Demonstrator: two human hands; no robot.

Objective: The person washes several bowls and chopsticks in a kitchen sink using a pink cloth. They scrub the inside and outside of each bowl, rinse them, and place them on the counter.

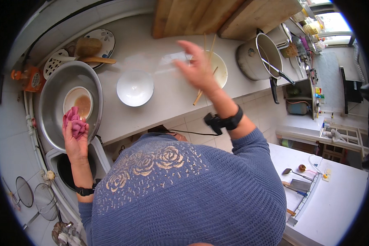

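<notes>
My left hand (77, 143) grips a crumpled pink cloth (76, 125) over the near rim of a large metal basin (99, 92). In the basin lies a white bowl (68, 97) with brownish liquid in it. A white bowl (135, 87) rests on the counter right of the basin. My right hand (195, 67), blurred, is raised over the counter with its fingers apart and nothing in them. It partly hides another light bowl (220, 69) that has several wooden chopsticks (211, 50) across it.
A floral plate (108, 38) with a sponge-like block (88, 46) stands behind the basin, beside a slotted white utensil (57, 61). Wooden boards (190, 18) lean at the back. On the right stands a large pot (249, 60) with a black-handled utensil in it.
</notes>
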